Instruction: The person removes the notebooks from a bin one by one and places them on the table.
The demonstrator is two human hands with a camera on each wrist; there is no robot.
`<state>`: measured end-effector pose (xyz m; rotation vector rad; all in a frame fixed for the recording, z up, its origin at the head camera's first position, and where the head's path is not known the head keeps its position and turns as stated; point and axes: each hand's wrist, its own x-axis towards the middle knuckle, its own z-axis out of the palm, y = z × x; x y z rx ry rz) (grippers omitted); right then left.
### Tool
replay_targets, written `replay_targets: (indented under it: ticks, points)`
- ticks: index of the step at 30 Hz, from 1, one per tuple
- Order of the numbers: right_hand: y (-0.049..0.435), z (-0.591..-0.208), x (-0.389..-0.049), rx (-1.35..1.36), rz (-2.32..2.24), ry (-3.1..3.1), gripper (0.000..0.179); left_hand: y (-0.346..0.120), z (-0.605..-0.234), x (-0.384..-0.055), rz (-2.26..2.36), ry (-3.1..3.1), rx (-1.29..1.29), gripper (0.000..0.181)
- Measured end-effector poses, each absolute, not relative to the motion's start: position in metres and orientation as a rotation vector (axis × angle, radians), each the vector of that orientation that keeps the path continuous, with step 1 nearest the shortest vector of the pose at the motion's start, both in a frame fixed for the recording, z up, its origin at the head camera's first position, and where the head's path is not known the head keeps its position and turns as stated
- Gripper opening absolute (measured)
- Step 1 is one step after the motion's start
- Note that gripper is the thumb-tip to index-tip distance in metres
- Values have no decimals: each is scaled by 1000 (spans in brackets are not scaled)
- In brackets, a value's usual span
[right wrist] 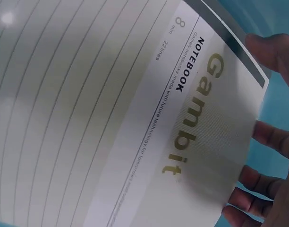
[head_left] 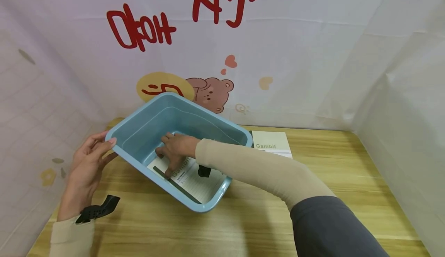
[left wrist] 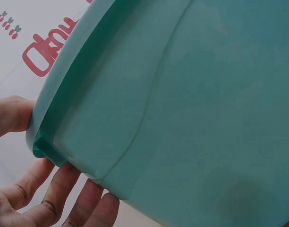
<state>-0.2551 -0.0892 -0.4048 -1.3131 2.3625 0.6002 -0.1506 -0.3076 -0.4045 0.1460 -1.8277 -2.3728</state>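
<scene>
A light blue plastic basin stands over the left part of the table. My left hand grips the rim at its left corner, thumb on top and fingers against the outer wall; the left wrist view shows those fingers below the lip. Inside the basin lies a pale notebook with a dark spine strip and "Gambit" on its cover. My right hand reaches in and holds this notebook near a corner. Its thumb is at the spine and the other fingers are along the top edge.
Another Gambit notebook lies on the wooden table, behind the basin to the right and partly hidden by my right sleeve. White printed cloth closes off the back and both sides.
</scene>
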Motion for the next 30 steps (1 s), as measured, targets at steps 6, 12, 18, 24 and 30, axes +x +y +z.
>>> replay_targets:
  ticks: [6,12,18,24,30]
  points:
    - [-88,-404,-256,-1333,446,2405,74,-307,-403,-151,-2377,-1841,121,25]
    - [-91,-404,-255,-1357,502,2432,76,-308,-404,-150,-2380,-1836,121,24]
    - [-94,-406,-254,-1368,585,2417,93,-307,-404,-150,-2365,-1851,126,25]
    - [-95,-406,-252,-1253,516,2370,94,-305,-404,-150,-2364,-1846,126,24]
    - [-95,-403,-253,-1257,519,2386,91,-306,-404,-151,-2364,-1834,116,24]
